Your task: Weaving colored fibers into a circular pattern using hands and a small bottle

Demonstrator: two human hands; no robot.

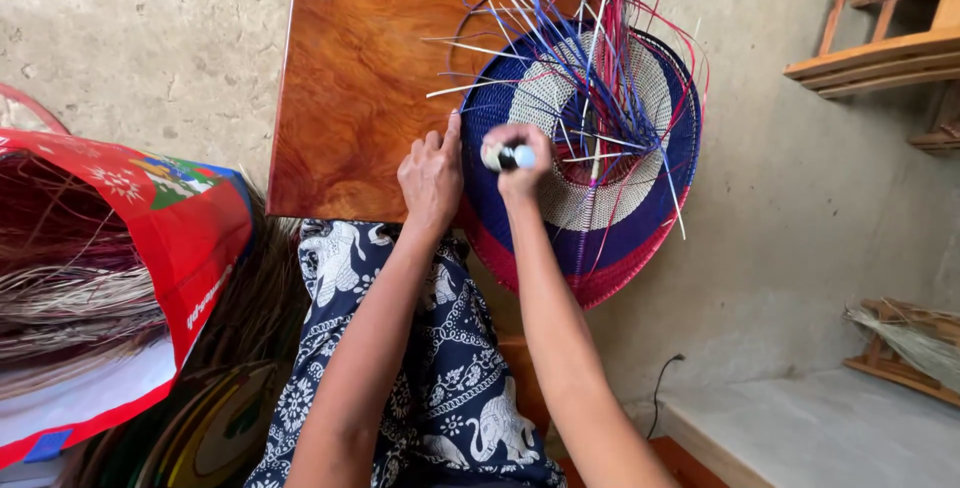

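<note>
- The woven basket (620,198) is showing bands of dark blue, cream and magenta-red.
- Its loose strands (570,38) are sticking up blue, white and pink.
- The table (370,78) is glowing reddish-brown with swirling grain.
- The lap cloth (455,378) is showing white elephants and flowers on navy.
- The bag (190,238) is showing red with green and blue print.

Table: my glossy reddish wooden table (350,78), standing on concrete floor (150,38).
On it: my round woven basket (640,218), overhanging the edge at 3 o'clock.
</note>
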